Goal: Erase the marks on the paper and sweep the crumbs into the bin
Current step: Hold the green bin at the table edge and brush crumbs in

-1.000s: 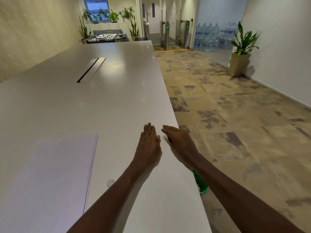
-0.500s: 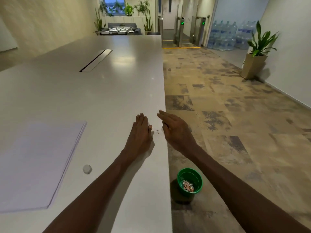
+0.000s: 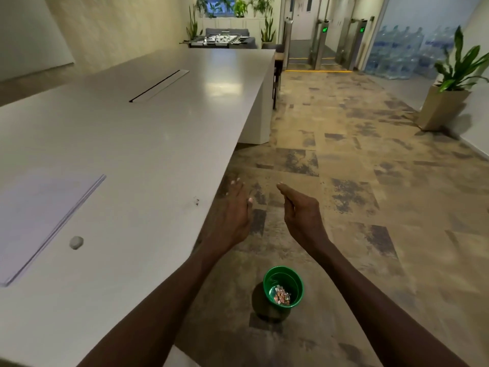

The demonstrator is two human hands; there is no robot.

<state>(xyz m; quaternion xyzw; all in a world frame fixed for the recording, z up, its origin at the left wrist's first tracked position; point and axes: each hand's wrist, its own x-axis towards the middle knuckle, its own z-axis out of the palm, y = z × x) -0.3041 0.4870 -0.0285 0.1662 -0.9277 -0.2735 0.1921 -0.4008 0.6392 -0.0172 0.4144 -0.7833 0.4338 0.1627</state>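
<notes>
Head view, long white table, patchy carpet, both hands' fingers straight, seemingly empty.

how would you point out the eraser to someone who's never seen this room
Start at the long white table on the left, then find the stack of paper near its close end. Just right of the stack lies the eraser, a small grey rounded lump, the only loose solid thing on the tabletop.

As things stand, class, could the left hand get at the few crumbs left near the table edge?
Probably yes. The left hand hangs open just past the table edge, with the leftover crumbs close beside it on bare tabletop; nothing lies between them.
</notes>
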